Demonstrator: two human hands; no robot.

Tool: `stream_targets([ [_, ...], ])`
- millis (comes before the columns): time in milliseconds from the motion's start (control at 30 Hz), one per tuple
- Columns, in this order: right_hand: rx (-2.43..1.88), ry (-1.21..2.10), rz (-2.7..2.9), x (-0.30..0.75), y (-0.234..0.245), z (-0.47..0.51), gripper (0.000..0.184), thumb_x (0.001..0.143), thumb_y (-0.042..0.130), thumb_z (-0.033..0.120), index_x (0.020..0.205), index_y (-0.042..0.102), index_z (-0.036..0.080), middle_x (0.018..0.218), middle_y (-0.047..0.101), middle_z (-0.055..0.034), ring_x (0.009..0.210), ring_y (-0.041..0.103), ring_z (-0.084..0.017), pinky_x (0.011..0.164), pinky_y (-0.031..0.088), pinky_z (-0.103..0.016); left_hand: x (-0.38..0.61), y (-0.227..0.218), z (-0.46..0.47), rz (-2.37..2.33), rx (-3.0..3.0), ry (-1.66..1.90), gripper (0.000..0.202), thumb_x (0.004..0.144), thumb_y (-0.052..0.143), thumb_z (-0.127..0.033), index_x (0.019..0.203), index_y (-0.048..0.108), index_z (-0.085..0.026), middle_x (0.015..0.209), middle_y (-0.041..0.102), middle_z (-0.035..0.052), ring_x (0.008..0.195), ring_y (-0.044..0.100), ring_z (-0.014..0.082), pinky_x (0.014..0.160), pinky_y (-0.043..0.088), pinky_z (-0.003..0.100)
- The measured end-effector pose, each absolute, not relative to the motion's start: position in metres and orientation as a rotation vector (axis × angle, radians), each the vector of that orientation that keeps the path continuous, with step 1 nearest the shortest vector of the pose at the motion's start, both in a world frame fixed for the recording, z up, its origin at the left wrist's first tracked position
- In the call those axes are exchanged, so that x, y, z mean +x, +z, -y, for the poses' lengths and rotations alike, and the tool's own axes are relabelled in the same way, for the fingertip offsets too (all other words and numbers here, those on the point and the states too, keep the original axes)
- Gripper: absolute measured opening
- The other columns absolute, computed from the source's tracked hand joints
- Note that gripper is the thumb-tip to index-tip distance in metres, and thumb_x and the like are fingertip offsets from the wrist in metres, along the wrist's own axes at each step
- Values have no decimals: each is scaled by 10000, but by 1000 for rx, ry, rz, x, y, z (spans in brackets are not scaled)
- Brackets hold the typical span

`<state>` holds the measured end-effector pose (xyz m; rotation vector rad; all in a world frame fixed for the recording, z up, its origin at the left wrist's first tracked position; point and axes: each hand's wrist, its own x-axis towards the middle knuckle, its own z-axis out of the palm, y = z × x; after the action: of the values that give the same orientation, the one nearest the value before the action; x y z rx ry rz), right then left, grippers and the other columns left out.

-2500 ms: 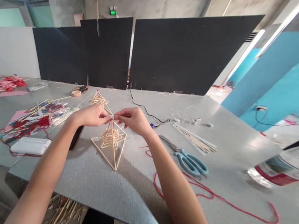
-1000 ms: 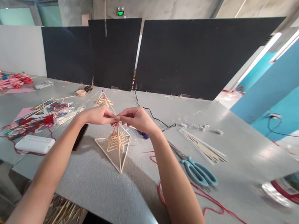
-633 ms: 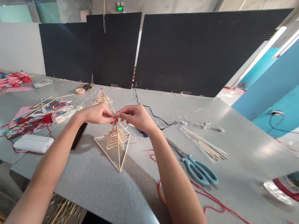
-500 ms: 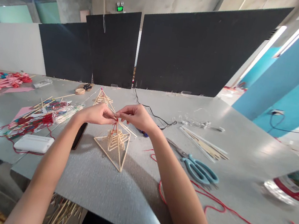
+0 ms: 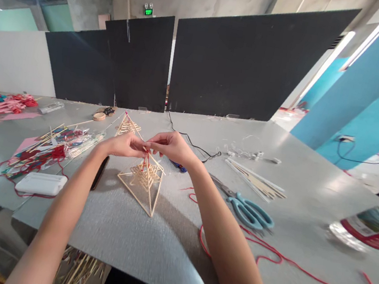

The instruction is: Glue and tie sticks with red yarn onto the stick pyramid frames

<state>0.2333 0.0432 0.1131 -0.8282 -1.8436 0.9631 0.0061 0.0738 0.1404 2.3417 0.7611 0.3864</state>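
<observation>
A pyramid frame of thin wooden sticks (image 5: pixel 153 199), with stacked smaller sticks inside, stands on the grey table. Red string (image 5: pixel 145 158) shows at its peak. My left hand (image 5: pixel 124 144) pinches the peak from the left, its fingers closed. From the right, my right hand (image 5: pixel 173 149) is closed at the same spot, thumb and forefinger pinched on the string. Both sets of fingertips meet there and partly hide the knot. Behind my left hand stands a second stick pyramid (image 5: pixel 129 125) with a pink tip.
Blue-handled scissors (image 5: pixel 250 211) and loose sticks (image 5: pixel 259 182) lie to the right, near a long red cord (image 5: pixel 319 281). A large bottle (image 5: pixel 373 228) stands at far right. On the left are a white power bank (image 5: pixel 40 183), a phone (image 5: pixel 99 174) and bundled craft materials (image 5: pixel 52 148).
Both hands stay pinched at the pyramid's peak, with small finger shifts. The pyramid leans or turns slightly, and the whole view has shifted a little.
</observation>
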Motion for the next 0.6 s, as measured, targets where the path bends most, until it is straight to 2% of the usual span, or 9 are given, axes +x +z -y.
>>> stream_targets([
  [133, -852, 948, 1840, 237, 116, -42, 247, 827, 764, 448, 843, 790, 203, 743, 732, -32, 642, 613, -123, 525, 468, -252, 3, 133, -85, -580, 2197, 384, 328, 861, 721, -342, 1131, 794, -171, 1070, 793, 135, 992, 739, 273, 916, 573, 396],
  [300, -892, 946, 1832, 238, 119, -41, 264, 837, 748, 454, 855, 783, 193, 752, 733, -32, 634, 606, -117, 544, 480, -256, 7, 122, -93, -583, 2018, 471, 280, 760, 771, -267, 1028, 824, -206, 948, 803, 123, 874, 762, 283, 798, 624, 401],
  [433, -867, 988, 1856, 238, 120, -40, 266, 831, 758, 464, 840, 777, 199, 761, 735, -35, 667, 618, -124, 554, 486, -253, 10, 121, -97, -633, 2067, 580, 234, 706, 787, -247, 934, 819, -206, 913, 790, 120, 878, 754, 279, 750, 622, 385],
  [600, -852, 1017, 1845, 238, 116, -41, 305, 822, 763, 498, 846, 769, 194, 796, 745, -44, 657, 615, -117, 554, 486, -252, 1, 126, -72, -923, 2288, 810, 173, 798, 721, -325, 915, 769, -207, 889, 771, 76, 824, 699, 209, 747, 560, 332],
])
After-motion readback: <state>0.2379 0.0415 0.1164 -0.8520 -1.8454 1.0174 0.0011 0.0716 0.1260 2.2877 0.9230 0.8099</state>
